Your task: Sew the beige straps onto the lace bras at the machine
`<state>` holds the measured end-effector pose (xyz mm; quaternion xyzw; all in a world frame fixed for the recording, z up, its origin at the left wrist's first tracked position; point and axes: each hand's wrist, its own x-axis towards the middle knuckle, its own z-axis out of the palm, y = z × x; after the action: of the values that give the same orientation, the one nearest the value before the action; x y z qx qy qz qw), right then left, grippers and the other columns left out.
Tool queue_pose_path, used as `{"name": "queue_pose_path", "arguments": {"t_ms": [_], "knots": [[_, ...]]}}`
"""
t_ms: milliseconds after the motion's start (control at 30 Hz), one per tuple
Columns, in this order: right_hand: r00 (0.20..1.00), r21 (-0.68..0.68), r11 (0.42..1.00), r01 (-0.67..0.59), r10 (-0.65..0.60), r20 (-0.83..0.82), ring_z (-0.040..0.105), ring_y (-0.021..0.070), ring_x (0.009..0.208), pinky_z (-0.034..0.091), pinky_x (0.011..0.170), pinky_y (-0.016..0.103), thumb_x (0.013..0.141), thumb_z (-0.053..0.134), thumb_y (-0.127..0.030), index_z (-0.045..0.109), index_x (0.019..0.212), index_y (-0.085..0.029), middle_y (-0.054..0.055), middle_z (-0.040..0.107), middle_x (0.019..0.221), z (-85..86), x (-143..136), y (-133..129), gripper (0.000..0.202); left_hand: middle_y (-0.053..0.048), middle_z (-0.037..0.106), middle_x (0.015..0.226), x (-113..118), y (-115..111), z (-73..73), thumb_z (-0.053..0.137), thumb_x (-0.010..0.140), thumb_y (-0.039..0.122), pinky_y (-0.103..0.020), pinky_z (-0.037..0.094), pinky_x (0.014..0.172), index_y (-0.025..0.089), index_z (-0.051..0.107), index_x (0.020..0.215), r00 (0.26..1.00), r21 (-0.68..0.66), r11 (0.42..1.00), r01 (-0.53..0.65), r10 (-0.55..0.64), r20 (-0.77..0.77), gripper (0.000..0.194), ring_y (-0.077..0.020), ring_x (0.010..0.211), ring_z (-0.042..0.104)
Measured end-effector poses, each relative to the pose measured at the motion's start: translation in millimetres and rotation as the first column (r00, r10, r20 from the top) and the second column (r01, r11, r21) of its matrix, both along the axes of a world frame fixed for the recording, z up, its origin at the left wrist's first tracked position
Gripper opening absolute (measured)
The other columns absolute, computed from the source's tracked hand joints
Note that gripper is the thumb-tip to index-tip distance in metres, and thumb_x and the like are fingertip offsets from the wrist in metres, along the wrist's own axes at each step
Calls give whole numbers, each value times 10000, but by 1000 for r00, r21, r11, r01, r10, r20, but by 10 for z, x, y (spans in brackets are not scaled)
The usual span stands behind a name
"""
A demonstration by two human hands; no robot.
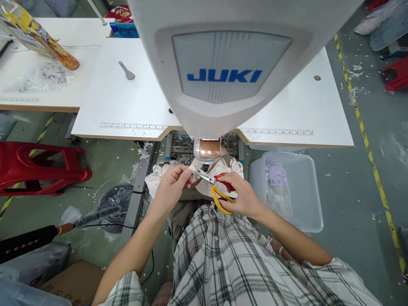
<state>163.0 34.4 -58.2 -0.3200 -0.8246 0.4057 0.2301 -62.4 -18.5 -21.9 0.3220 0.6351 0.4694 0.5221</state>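
Note:
My right hand (pixel 239 196) grips a pair of scissors (pixel 219 192) with one red and one yellow handle loop. The blades point left, their tips at a pale strip of fabric (pixel 196 165) pinched between the fingers of my left hand (pixel 176 182). Cream lace fabric (pixel 161 173) hangs around both hands, over my lap. Just above the fabric is the lower end of a white JUKI sewing machine (pixel 223 91), with a copper-coloured part (pixel 209 149) at its bottom. The blade tips are partly hidden by the strip and my fingers.
A white table (pixel 127 102) with printed rulers surrounds the machine. On it lies a small grey tool (pixel 126 70); a yellow-labelled bottle (pixel 38 36) is at upper left. A clear plastic bin (pixel 302 191) stands on the right, a red stool (pixel 41 165) on the left.

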Motion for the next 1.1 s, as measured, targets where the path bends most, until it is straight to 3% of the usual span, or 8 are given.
{"name": "queue_pose_path", "arguments": {"t_ms": [233,467,633,767,867,967,1033,1100], "knots": [[998,32,998,-46,47,-28,661,252,983,567,799,382,808,680,-325,598,1172,-218,104,695,1131,63,-138,78,388,9,617,669,10,3,30,688,797,538,-231,441,579,178,638,779,999,-29,999,28,-27,35,364,-100,577,516],[998,-52,997,-62,64,22,683,234,1004,566,861,370,875,668,-365,638,1196,-247,79,715,1134,65,-90,124,344,8,603,647,20,-13,13,663,810,514,-230,445,569,183,601,711,1000,-19,1000,0,0,-29,351,-105,567,516],[998,-57,998,-35,38,50,693,217,911,571,795,344,908,625,-360,660,1209,-267,73,730,1081,85,19,118,317,6,618,662,87,-26,-54,631,840,483,-234,461,602,191,594,707,998,18,997,-69,69,-13,323,-109,586,533],[993,-51,999,1,5,118,667,193,738,564,691,335,904,605,-370,675,1177,-275,61,729,1002,133,213,188,297,-16,686,743,70,-36,-108,614,837,463,-272,495,694,197,655,841,982,45,985,-167,170,-87,269,-155,700,620],[972,-2,1000,27,-26,235,655,202,707,548,647,341,889,601,-378,685,1147,-274,59,726,976,162,427,372,291,-28,708,781,-8,-58,-121,597,835,401,-290,491,723,198,679,893,902,107,983,-146,177,-394,226,-171,734,634],[916,107,980,170,-197,348,661,247,736,525,617,362,872,601,-424,692,1122,-253,81,728,966,187,606,726,316,-12,688,714,-87,-74,-101,588,823,345,-276,470,665,205,671,971,780,158,986,-59,144,-609,220,-161,664,607],[846,213,929,304,-366,387,669,287,793,517,640,385,864,601,-441,690,1110,-223,109,728,991,216,671,1059,340,-22,697,713,-112,-57,-50,597,815,352,-277,481,649,213,672,974,810,123,992,-2,74,-582,225,-171,666,630],[777,318,865,388,-492,393,670,322,889,518,711,410,861,599,-413,682,1118,-193,137,720,1057,255,701,1436,348,-49,717,739,-116,-12,33,604,822,407,-293,510,653,210,676,931,906,38,998,55,-34,-421,237,-204,724,682]]}}
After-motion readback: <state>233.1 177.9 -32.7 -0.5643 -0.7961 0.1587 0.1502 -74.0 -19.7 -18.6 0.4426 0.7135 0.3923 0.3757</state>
